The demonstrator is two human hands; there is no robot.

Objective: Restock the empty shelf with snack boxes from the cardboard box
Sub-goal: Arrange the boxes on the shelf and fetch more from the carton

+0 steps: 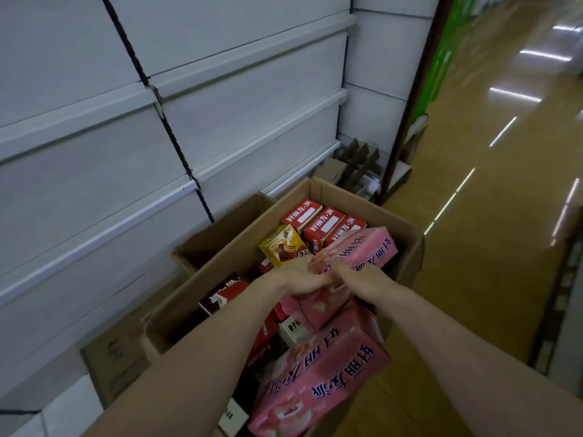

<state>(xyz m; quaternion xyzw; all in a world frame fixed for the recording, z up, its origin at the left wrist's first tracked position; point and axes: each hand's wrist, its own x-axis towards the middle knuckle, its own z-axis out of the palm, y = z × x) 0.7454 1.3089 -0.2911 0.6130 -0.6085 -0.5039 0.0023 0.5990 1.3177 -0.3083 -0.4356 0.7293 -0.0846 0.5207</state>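
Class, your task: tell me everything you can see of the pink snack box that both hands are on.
The pink snack box is a long closed carton that looks like printed card, with dark blue Chinese lettering on its upper face, upside down to the camera. It lies tilted over other cartons in the open cardboard box, far end near the right wall. The left hand and right hand each have a grip on its near end; what it rests on is hidden.

Shop aisle, white shelves (233, 99)
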